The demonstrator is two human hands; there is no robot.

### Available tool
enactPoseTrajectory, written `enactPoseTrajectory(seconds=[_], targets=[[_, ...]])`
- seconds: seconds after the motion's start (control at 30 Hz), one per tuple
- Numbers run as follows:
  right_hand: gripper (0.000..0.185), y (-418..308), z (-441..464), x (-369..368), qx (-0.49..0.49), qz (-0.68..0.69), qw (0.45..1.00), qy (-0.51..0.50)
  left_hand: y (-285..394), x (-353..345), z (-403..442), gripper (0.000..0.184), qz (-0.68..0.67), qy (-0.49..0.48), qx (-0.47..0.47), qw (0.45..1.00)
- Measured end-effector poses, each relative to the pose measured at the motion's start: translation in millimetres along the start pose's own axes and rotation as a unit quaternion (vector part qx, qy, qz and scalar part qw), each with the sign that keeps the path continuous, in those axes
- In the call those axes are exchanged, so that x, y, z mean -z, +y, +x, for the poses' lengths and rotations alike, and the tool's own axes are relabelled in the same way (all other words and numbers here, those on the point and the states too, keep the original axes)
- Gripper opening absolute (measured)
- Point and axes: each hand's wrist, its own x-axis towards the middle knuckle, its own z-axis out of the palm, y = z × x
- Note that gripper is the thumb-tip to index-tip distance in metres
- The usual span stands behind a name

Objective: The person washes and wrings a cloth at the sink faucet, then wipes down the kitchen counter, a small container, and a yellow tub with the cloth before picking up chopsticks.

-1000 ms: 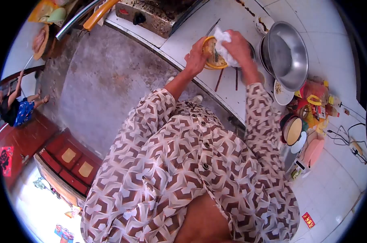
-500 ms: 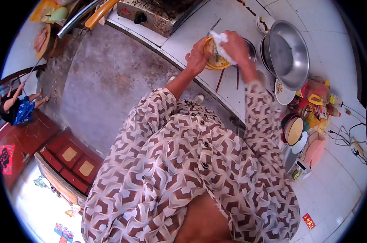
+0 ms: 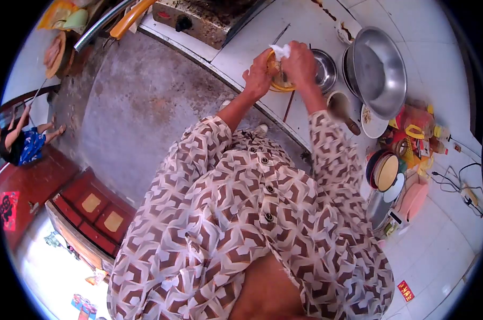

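Note:
My left hand (image 3: 258, 74) is closed on the near-left side of a yellow-rimmed bowl (image 3: 283, 87) standing on the white counter. Some pale, orange-stained contents or residue show inside it. Above the bowl, my right hand (image 3: 300, 65) is shut on a crumpled white wad (image 3: 280, 51); I cannot tell whether it is cloth, paper or thin plastic. The wad sits at the bowl's far rim, and my hands hide much of the bowl. A brown stick, like a chopstick (image 3: 289, 108), lies just in front, and a small metal bowl (image 3: 325, 70) stands to the right.
Right of my hands are a brown-handled scoop (image 3: 338, 105), a large metal basin (image 3: 382, 74) and a plate with scraps (image 3: 373, 125). A dirty stove (image 3: 199, 26) stands at the back left. Another person (image 3: 23, 138) is at the far left, holding a long stick.
My right hand has moved left across the bowl with the white wad, uncovering the small metal bowl and the scoop. My left hand stays on the yellow-rimmed bowl.

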Motion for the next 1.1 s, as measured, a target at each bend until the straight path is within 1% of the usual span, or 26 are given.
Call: enactPoseTrajectory(seconds=[0.07, 0.1, 0.13, 0.17, 0.2, 0.23, 0.27, 0.33, 0.37, 0.43, 0.5, 0.6, 0.63, 0.7, 0.8, 0.83, 0.9, 0.93, 0.97, 1.0, 1.07, 1.1], targets=[[0.026, -15, -14, -6, 0.005, 0.029, 1.000, 0.005, -2, 3, -1, 0.055, -0.003, -0.005, -0.012, 1.000], [0.030, -7, -13, -10, 0.064, 0.068, 0.996, -0.012, -1, 3, -3, 0.054, -0.005, -0.011, -0.018, 1.000], [0.033, 5, -5, -3, 0.024, 0.145, 0.983, -0.107, 1, 3, -3, 0.053, -0.009, -0.011, -0.017, 1.000], [0.035, 19, 5, 13, -0.015, 0.221, 0.954, -0.201, 6, 4, -3, 0.051, -0.012, -0.010, -0.016, 1.000], [0.038, 35, 12, 21, -0.054, 0.294, 0.908, -0.293, 8, 5, -5, 0.050, -0.015, -0.010, -0.013, 1.000], [0.042, 53, 18, 17, -0.056, 0.265, 0.936, -0.224, 9, 5, -7, 0.049, 0.004, 0.003, -0.014, 1.000], [0.041, 57, 17, 16, -0.056, 0.246, 0.955, -0.153, 11, 4, -9, 0.047, 0.021, 0.016, -0.016, 1.000], [0.041, 62, 10, 14, -0.054, 0.205, 0.977, -0.014, 12, 2, -8, 0.044, 0.039, 0.036, -0.016, 0.998], [0.040, 49, -2, 17, -0.023, 0.130, 0.991, -0.027, 10, 1, -7, 0.043, 0.041, 0.041, -0.015, 0.998], [0.044, 33, -25, 8, 0.055, -0.006, 0.996, 0.067, 9, -1, -7, 0.041, 0.038, 0.051, -0.014, 0.998], [0.050, 25, -36, -3, 0.107, -0.083, 0.987, 0.082, 13, -1, -9, 0.039, 0.027, 0.064, -0.014, 0.998], [0.051, -1, -54, 15, 0.039, -0.061, 0.997, -0.021, 0, -12, -5, 0.036, -0.048, 0.113, -0.047, 0.991], [0.050, 5, -56, 14, 0.068, -0.047, 0.996, -0.020, -1, -14, -1, 0.035, -0.024, 0.135, -0.055, 0.989], [0.048, 17, -52, 20, 0.097, -0.039, 0.993, -0.052, 0, -17, 0, 0.032, 0.024, 0.176, -0.067, 0.982], [0.044, 30, -30, 29, 0.147, -0.046, 0.984, -0.089, 7, -18, 3, 0.029, -0.053, 0.178, -0.111, 0.976], [0.043, 31, -21, 29, 0.164, -0.052, 0.980, -0.098, 10, -18, 3, 0.029, -0.055, 0.173, -0.081, 0.980], [0.039, 26, -7, 26, 0.070, -0.034, 0.996, -0.052, 20, -18, 2, 0.028, -0.059, 0.164, -0.019, 0.985], [0.036, 22, -5, 24, 0.023, -0.025, 0.999, -0.034, 24, -19, 0, 0.028, -0.065, 0.167, -0.015, 0.984], [0.033, 18, -9, 13, 0.044, -0.034, 0.998, 0.022, 27, -19, 0, 0.028, -0.071, 0.170, -0.013, 0.983], [0.032, 6, -11, 12, 0.032, -0.052, 0.998, 0.029, 29, -18, 0, 0.028, -0.077, 0.172, -0.013, 0.982], [0.029, -17, -20, 14, 0.005, -0.091, 0.995, 0.042, 24, -20, 1, 0.028, -0.060, 0.204, -0.056, 0.975], [0.027, -19, -23, 10, 0.032, -0.068, 0.995, 0.058, 21, -22, 2, 0.028, -0.051, 0.219, -0.078, 0.971]])
